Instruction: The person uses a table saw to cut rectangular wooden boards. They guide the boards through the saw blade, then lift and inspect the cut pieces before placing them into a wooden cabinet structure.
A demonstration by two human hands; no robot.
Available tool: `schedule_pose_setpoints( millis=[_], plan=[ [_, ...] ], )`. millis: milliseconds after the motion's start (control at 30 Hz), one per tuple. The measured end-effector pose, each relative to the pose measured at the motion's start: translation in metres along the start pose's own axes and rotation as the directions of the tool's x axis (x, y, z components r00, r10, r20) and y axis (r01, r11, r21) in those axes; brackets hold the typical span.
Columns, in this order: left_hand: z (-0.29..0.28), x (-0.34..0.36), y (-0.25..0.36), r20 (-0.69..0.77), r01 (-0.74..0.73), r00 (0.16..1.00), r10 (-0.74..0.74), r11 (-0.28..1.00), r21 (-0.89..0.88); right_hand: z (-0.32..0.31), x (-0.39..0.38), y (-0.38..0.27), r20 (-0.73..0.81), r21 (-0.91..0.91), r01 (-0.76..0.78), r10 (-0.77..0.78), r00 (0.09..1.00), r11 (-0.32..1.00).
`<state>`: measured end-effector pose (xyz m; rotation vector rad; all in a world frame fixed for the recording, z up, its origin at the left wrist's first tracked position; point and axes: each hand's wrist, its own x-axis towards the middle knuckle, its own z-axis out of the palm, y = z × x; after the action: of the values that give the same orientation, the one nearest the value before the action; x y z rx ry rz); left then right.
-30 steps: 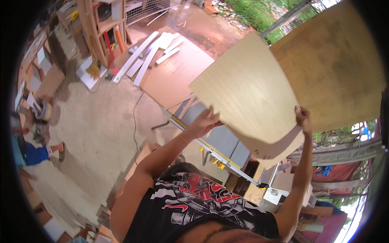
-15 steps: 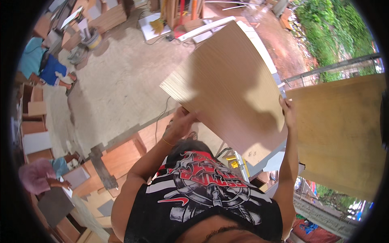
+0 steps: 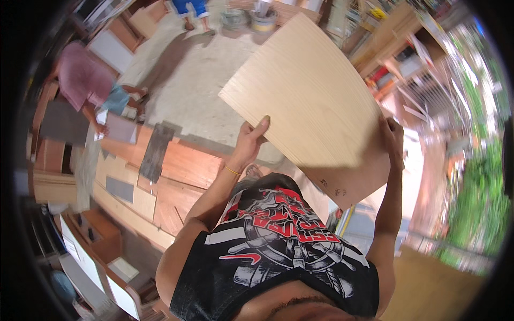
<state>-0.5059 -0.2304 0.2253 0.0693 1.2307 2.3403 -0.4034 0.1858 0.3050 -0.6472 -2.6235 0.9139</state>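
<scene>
Wood-grain panel raised in front of the body above the concrete floor

The floor spreads beneath, widest on the left half of the view; farther right, the surroundings smear with blur. Along the floor's near edge lie reddish-brown boards, flat and close together. By its left edge a person in a pink shirt bends forward, one arm reaching down to a grey-and-white piece; whether the fingers touch it is hard to make out. The wearer's black printed shirt fills the lower middle.

The panel is held by its edges, pale face up, one corner pointing away from the body and the opposite one toward it. A shadow darkens the part closest to the wearer. At the floor's far edge show blue shorts on another person, and to their right two buckets side by side. A dark plank lies across the boards.

The left hand grasps the panel's left-hand near edge, thumb over the face. The right hand grips the right edge, fingers curled, near the right corner. A thin yellow band circles the left wrist. Smallest are dark marks beside the panel's near corner.
</scene>
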Motion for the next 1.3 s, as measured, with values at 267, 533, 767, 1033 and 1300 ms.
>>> schedule_pose_setpoints(
  millis=[267,533,767,1033,1300],
  plan=[
    [-0.046,0.007,0.098,-0.205,-0.312,0.905,0.372,0.910,0.274,0.131,0.130,-0.056,0.077,0.483,0.108,-0.165,0.983,0.869],
    [-0.137,0.142,0.143,-0.550,-0.493,0.724,0.417,0.870,0.010,0.223,0.291,-0.108,0.189,0.262,0.377,-0.431,0.883,0.888],
    [-0.243,0.313,0.126,-0.790,-0.550,0.539,0.293,0.833,-0.066,0.348,0.463,-0.178,0.336,0.128,0.440,-0.456,0.824,0.889],
    [-0.313,0.434,0.153,-0.871,-0.484,0.474,0.126,0.864,-0.138,0.466,0.632,-0.270,0.628,-0.073,0.457,-0.315,0.711,0.886],
    [-0.468,0.568,0.206,-0.863,-0.469,0.499,0.081,0.862,-0.190,0.635,0.776,-0.372,0.728,-0.097,0.504,-0.285,0.624,0.858]
  ],
)
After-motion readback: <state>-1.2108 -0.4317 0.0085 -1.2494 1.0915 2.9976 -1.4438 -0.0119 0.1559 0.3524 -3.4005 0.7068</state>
